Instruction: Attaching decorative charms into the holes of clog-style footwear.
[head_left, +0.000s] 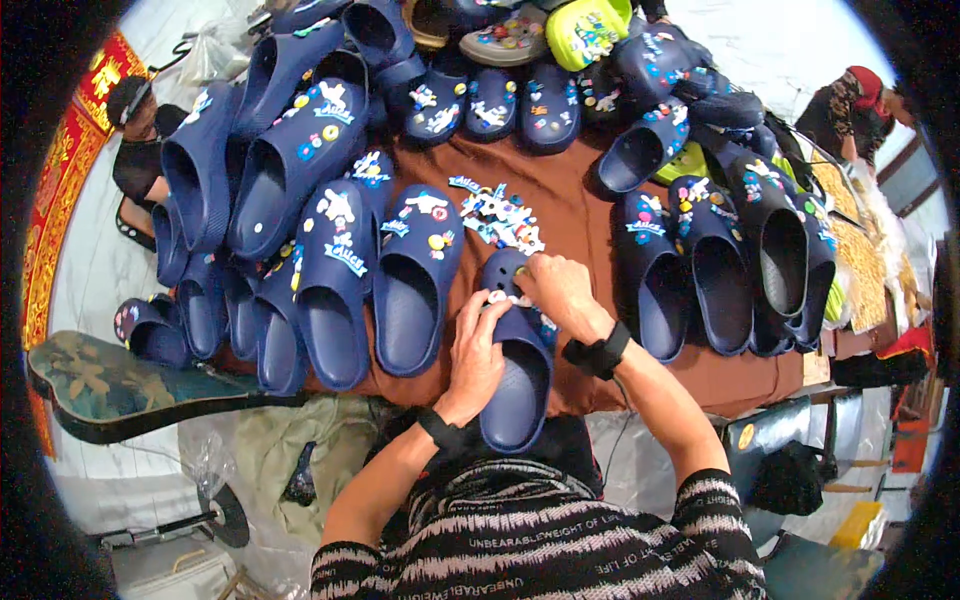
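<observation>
A dark blue clog (pixel 515 395) lies in front of me with its heel opening toward me and its holed toe pointing away. My left hand (pixel 474 362) grips its left side, fingertips beside a small white charm (pixel 497 297) on the upper. My right hand (pixel 562 292) is closed at the right of the toe, its fingertips pressed together on the upper; what they hold is hidden. Just beyond the toe, a heap of small colourful shoe charms (pixel 505 218) lies on the brown cloth (pixel 575 215).
Decorated blue clogs (pixel 335 300) crowd the left, with others (pixel 715 260) at the right and more along the back. A lime green clog (pixel 588 32) sits at the far edge. A camouflage-patterned board (pixel 120 375) lies at left. People (pixel 140 150) are at both sides.
</observation>
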